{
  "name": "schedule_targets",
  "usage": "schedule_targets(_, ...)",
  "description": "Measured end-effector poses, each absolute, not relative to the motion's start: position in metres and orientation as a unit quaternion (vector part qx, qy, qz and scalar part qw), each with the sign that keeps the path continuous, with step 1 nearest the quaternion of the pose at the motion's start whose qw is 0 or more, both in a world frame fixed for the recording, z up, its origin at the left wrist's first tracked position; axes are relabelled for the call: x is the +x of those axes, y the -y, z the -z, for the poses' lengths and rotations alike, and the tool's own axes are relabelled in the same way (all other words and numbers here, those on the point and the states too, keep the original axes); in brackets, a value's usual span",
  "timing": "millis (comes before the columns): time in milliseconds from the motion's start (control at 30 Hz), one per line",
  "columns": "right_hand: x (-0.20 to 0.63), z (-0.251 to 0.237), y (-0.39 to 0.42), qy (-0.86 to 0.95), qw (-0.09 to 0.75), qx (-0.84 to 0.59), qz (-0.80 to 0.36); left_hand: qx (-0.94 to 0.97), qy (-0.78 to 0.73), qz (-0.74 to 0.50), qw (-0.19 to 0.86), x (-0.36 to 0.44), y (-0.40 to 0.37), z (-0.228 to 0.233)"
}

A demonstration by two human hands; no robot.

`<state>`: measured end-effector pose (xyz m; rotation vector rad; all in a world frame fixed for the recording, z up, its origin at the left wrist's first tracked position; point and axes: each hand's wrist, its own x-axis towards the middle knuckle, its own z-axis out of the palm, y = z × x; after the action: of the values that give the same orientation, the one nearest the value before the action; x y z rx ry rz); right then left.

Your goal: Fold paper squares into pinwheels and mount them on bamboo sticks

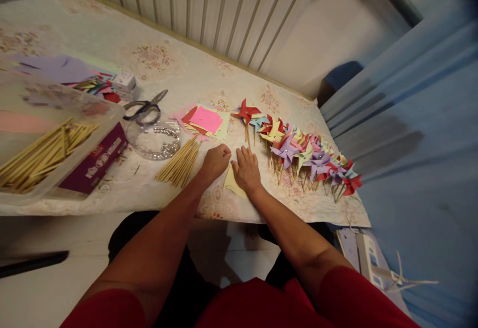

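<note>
Pressing flat, the right hand [246, 168] is spread open on a yellow paper sheet [231, 182] near the table's [157, 54] front edge; the left hand [216, 161] is fisted beside it, holding nothing visible. A crooked crease could be caused if the sheet slips.

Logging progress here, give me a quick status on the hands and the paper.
Left hand fisted on the table edge of the yellow paper. Right hand flat, pressing it. Loose sticks left, finished pinwheels right, neither obstructing.
</note>
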<state>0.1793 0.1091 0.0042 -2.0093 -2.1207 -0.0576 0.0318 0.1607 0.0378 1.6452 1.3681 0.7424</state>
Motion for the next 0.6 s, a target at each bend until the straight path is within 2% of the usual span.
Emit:
schedule_targets(433,0.1787,-0.0033,-0.1107,0.726,0.081,-0.683,0.026,0.663,-0.542,-0.295,0.423,0.0308,-0.1587,-0.0424)
schedule_targets(600,0.1796,-0.0019,-0.1104,0.725,0.076,-0.684,0.033,0.715,-0.529,-0.237,0.390,0.0272,-0.1557,-0.0461)
